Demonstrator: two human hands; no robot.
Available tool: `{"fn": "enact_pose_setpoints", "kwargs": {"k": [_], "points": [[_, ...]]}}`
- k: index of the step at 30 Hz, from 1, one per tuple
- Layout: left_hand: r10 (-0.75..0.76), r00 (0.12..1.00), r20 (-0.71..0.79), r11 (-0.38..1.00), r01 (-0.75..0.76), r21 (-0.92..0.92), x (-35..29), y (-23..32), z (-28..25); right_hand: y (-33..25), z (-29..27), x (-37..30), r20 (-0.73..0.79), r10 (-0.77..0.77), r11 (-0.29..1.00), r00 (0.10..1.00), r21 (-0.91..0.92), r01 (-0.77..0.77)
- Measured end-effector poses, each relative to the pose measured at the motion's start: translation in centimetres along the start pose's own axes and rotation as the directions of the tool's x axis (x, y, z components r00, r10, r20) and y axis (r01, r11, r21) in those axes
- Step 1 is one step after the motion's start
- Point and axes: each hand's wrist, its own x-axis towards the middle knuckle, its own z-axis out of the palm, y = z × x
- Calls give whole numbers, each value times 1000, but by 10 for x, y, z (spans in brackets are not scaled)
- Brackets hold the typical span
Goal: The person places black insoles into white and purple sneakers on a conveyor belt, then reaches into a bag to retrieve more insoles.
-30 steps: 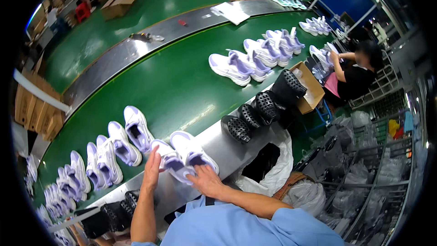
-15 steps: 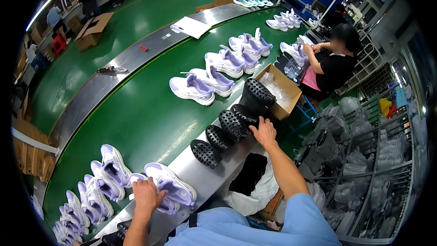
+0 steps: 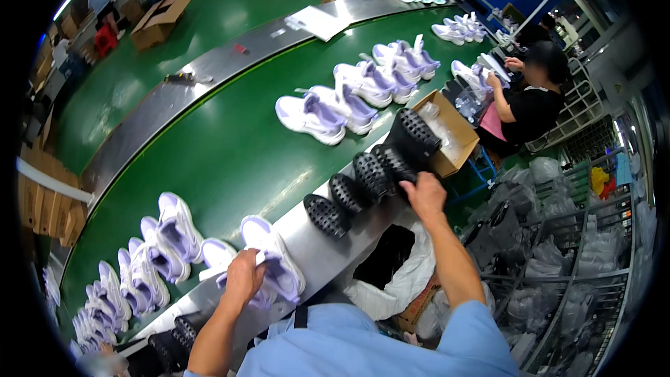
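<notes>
My left hand [image 3: 243, 281] grips a white and lilac sneaker [image 3: 273, 258] that lies on the steel ledge [image 3: 317, 251] at the near edge of the green conveyor belt [image 3: 230, 160]. A second sneaker of the pair [image 3: 216, 257] lies just left of it. My right hand [image 3: 422, 194] reaches out to a row of black perforated shoe lasts [image 3: 370, 174] standing on the same ledge, fingers on the one nearest the cardboard box [image 3: 447, 132].
Several more white and lilac sneakers [image 3: 150, 265] crowd the belt at left, and others [image 3: 349, 94] lie farther along. A seated person in black [image 3: 527, 98] works at the right. A white bag with dark contents [image 3: 398, 265] sits below the ledge. Wire racks of bagged goods [image 3: 558, 272] stand at right.
My right hand has left the sneakers and stretched right to the black lasts. The view has swung right. My left hand stays on the sneaker.
</notes>
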Motion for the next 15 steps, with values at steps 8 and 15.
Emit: {"fn": "enact_pose_setpoints", "kwargs": {"k": [8,15], "points": [[-54,991,123,999,53,9,11,-13,1,-40,-136,-186,320,164,912,933,311,-267],[23,989,146,999,-26,23,18,-12,3,-199,-96,-231,594,-262,706,760,655,-269]]}}
